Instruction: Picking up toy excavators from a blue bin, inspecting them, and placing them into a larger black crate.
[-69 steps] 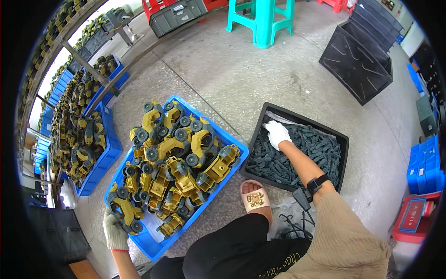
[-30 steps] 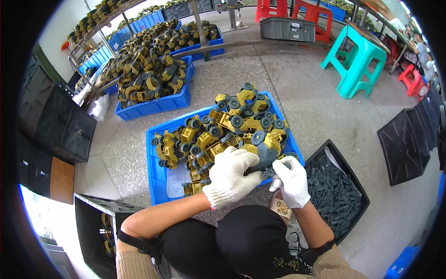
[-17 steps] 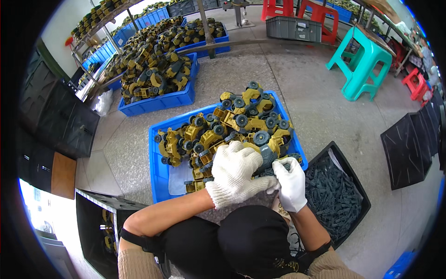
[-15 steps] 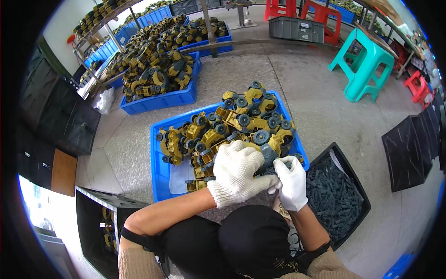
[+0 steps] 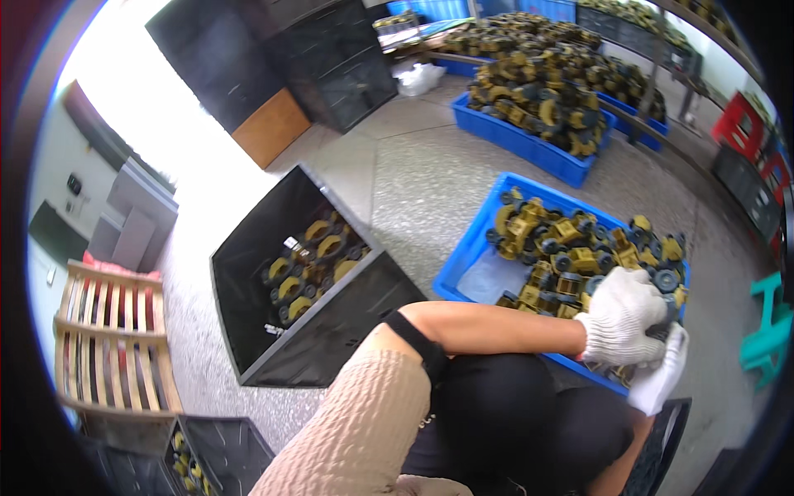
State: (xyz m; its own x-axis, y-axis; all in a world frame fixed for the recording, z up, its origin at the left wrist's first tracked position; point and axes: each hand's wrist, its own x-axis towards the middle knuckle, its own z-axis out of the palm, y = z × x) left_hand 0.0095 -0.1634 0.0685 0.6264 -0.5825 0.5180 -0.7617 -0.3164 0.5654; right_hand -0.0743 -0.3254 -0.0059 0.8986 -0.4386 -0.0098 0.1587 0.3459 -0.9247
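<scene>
A gloved left hand (image 5: 620,318) curls over a dark grey toy part (image 5: 668,312) at the worker's right-hand end of the blue tray (image 5: 477,234); the gloved right hand (image 5: 660,370), bunched narrow, sits just below, its hold hidden from me. Probably light, stiff plastic, the toy part seems best gripped by its body.

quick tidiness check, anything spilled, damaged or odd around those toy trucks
Nothing spilled or plainly damaged shows. Slightly odd: the toy trucks lie jumbled in the near blue crate, leaving a pale sheet bare at left. The left hand wears a knitted glove, the right hand a smoother one, a mismatched pair.
</scene>
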